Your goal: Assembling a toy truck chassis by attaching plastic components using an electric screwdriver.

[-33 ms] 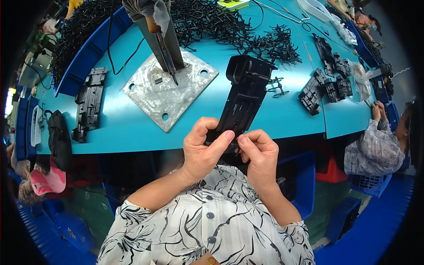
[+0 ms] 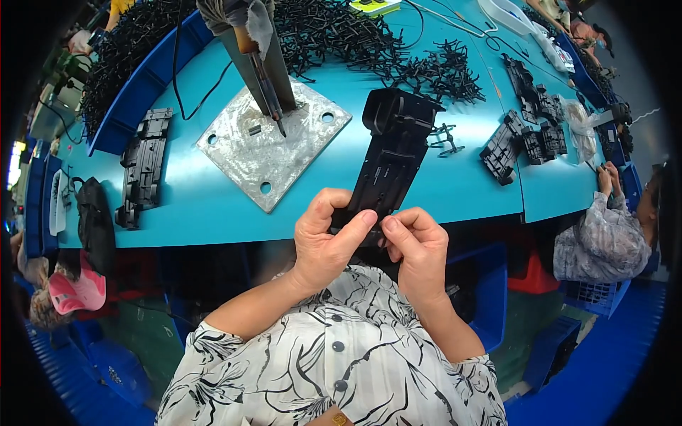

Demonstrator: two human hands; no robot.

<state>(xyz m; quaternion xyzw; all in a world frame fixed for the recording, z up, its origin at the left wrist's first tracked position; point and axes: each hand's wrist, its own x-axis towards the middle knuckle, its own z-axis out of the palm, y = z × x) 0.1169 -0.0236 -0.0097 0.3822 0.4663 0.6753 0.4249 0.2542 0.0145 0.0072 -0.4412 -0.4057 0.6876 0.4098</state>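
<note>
A long black plastic toy-vehicle chassis (image 2: 387,167) is held up in front of me, over the near edge of the table. My left hand (image 2: 328,238) is closed round its lower left side, thumb pressed on its face. My right hand (image 2: 418,248) pinches at the lower right end; a small dark piece shows below its fingertips, too hidden to name. Beyond the chassis, a small black branched plastic part (image 2: 445,140) lies on the table. To the left, a soldering iron (image 2: 268,89) points tip down over a square metal plate (image 2: 273,153) with holes.
A big heap of black plastic parts (image 2: 334,42) covers the far table. More chassis lie at the left (image 2: 145,167) and right (image 2: 503,149). A blue bin (image 2: 153,82) stands back left. Another person's sleeve (image 2: 604,238) is at the far right, near a blue crate (image 2: 597,295).
</note>
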